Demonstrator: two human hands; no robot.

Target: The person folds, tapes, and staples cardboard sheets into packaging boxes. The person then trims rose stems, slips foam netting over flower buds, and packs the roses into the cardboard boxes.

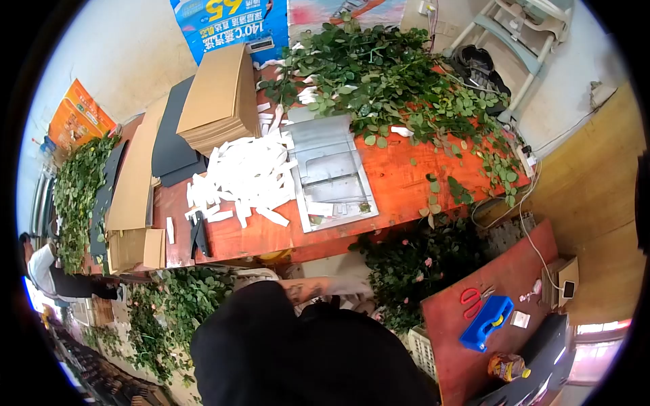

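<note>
My left forearm comes out of a black sleeve (261, 311) and crosses to the right, low in front of the table. My left hand (351, 287) is a pale smear of motion; its fingers cannot be made out, nor whether anything is in them. It is nearest to a mass of dark leafy stems with pink roses (428, 262), below the table's front edge. Whether it touches them is unclear. My right hand is out of sight, perhaps hidden by my body.
On the red table (399, 196) lie white sleeves (247, 172), a metal plate (332, 176), cardboard sheets (217, 95), a black tool (198, 233) and green cuttings (379, 74). A side table (447, 331) bears red scissors (472, 302), a blue tape dispenser (486, 323) and a bottle (508, 367). Another person (51, 274) is far left.
</note>
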